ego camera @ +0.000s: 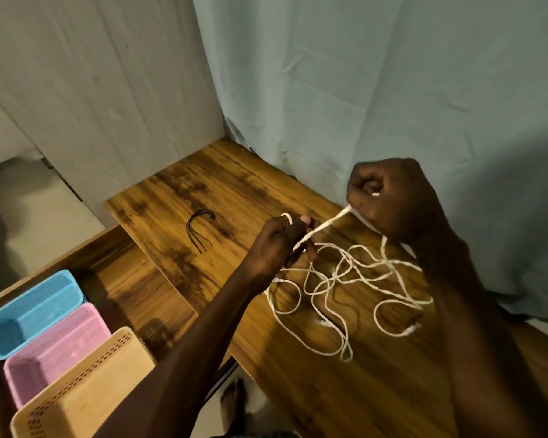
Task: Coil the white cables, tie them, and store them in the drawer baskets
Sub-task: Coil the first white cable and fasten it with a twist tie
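Note:
A tangle of white cables (345, 279) lies on the wooden table (298, 374). My left hand (282, 241) grips a few white loops above the table's middle. My right hand (389, 197) is raised higher and to the right, and pinches a taut stretch of white cable (323, 227) that runs down to the left hand. A bundle of black ties (200, 229) lies on the table to the left of my hands. The open drawer (124, 279) at lower left holds a blue basket (32, 311), a pink basket (54, 349) and a beige basket (86, 390).
A blue curtain (393, 90) hangs behind the table on the right. A pale wall panel (108, 90) stands at the left. A bare foot (234, 403) shows on the floor between the drawer and the table.

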